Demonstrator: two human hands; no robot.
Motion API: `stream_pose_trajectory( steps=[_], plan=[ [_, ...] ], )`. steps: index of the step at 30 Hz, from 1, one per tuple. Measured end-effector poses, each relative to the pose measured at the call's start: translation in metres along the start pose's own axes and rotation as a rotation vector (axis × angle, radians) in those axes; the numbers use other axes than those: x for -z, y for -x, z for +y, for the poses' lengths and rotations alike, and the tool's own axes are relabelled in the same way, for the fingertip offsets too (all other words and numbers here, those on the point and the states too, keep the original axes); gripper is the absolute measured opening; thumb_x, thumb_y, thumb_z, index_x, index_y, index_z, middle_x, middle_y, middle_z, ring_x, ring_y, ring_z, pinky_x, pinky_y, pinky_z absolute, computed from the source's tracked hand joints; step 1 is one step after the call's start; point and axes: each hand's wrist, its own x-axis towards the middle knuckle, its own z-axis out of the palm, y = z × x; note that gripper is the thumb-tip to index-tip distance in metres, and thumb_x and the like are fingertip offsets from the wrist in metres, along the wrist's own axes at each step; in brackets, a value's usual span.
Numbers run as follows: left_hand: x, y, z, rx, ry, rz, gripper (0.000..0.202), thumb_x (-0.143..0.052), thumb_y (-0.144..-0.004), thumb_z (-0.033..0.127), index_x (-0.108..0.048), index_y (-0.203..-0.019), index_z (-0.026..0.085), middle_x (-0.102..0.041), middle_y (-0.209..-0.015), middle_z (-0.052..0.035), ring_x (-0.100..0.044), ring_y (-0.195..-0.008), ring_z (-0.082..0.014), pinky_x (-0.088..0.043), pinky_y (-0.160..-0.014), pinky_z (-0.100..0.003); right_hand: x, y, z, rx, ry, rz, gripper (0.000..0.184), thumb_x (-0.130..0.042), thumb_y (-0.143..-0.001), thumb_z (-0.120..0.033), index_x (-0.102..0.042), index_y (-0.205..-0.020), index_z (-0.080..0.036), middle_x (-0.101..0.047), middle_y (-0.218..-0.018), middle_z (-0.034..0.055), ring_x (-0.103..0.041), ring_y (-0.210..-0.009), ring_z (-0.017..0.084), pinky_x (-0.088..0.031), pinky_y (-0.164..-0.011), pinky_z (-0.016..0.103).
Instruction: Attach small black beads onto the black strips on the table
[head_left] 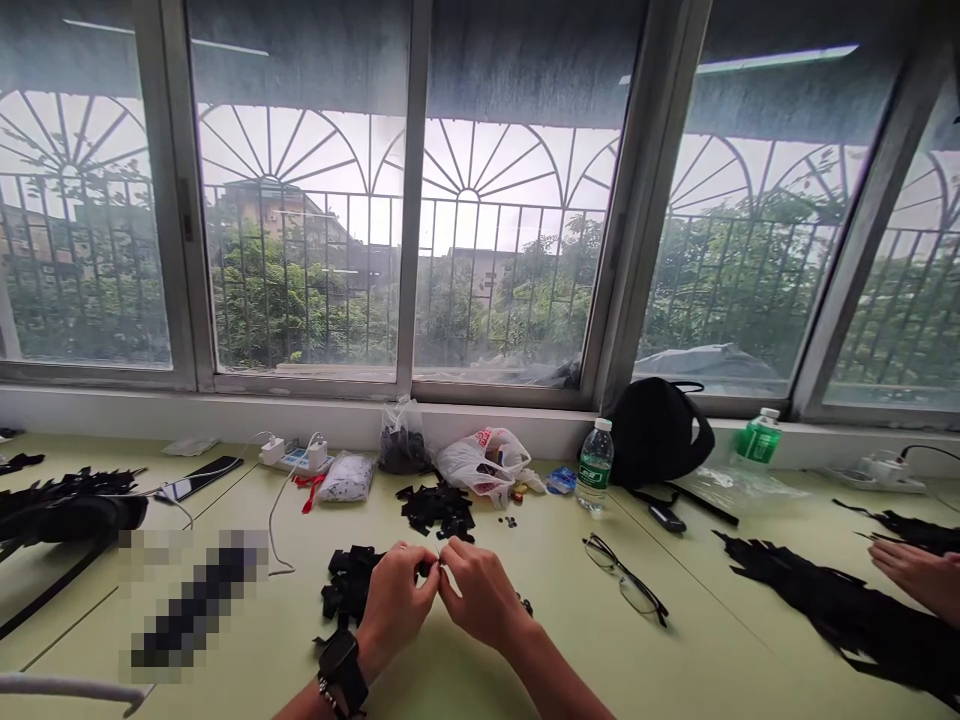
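Observation:
My left hand (397, 595) and my right hand (480, 595) meet over the pale green table (525, 640), fingertips pinched together on a small black piece (435, 566) between them. The left wrist wears a black watch (343, 668). A heap of small black pieces (346, 588) lies just left of my left hand. A second pile of black pieces (437, 508) sits farther back, beyond both hands.
Eyeglasses (625, 580) lie to the right, a water bottle (595, 466) and black bag (654, 432) behind them. Plastic bags (480, 462), a charger strip (294, 456) and a phone (199, 478) line the back. Another person's hand (915, 575) rests on black fabric (825, 600) at right.

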Motion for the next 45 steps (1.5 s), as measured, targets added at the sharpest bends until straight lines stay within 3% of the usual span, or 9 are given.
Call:
stream_pose_trajectory(
  steps=[6,17,31,45],
  plan=[
    [0.0022,-0.0008,0.0042,0.032,-0.034,-0.034,0.021,-0.061,-0.086,0.026,-0.07,-0.067,0.022,-0.069,-0.071,-0.0042,-0.062,-0.076,-0.0226,-0.038,-0.065,-0.029,-0.0068,0.0012,-0.0026,0.023,0.071,-0.021,0.012,-0.05,-0.094,-0.014,-0.059,-0.088,-0.02,-0.064,-0.088,0.0028,-0.058,-0.073,0.018,-0.032,-0.065,0.03],
    [0.0014,0.0014,0.0035,0.062,-0.031,-0.032,0.024,-0.061,-0.084,0.029,-0.061,-0.061,0.024,-0.068,-0.07,-0.0031,-0.061,-0.072,-0.0215,-0.034,-0.063,-0.029,-0.0061,0.0025,-0.0028,0.019,0.084,-0.109,0.008,-0.054,-0.089,-0.013,-0.059,-0.089,-0.019,-0.065,-0.09,0.0027,-0.06,-0.075,0.017,-0.031,-0.063,0.03],
    [-0.0028,-0.0014,0.0002,0.112,-0.031,-0.064,0.024,-0.061,-0.081,0.033,-0.062,-0.062,0.02,-0.068,-0.067,-0.0008,-0.057,-0.064,-0.0164,-0.03,-0.058,-0.026,-0.0087,0.0007,-0.003,0.049,0.132,-0.086,0.011,-0.059,-0.096,-0.02,-0.058,-0.085,-0.019,-0.066,-0.084,0.0032,-0.06,-0.067,0.017,-0.03,-0.06,0.03],
    [-0.0047,-0.0028,-0.0037,0.108,0.017,-0.07,0.021,-0.059,-0.08,0.03,-0.063,-0.062,0.02,-0.064,-0.062,0.0008,-0.056,-0.062,-0.0154,-0.032,-0.058,-0.025,-0.0026,-0.0005,-0.0056,0.071,0.104,-0.098,0.02,-0.051,-0.105,-0.03,-0.057,-0.091,-0.019,-0.067,-0.088,0.0049,-0.062,-0.069,0.018,-0.034,-0.058,0.029]
  ],
)
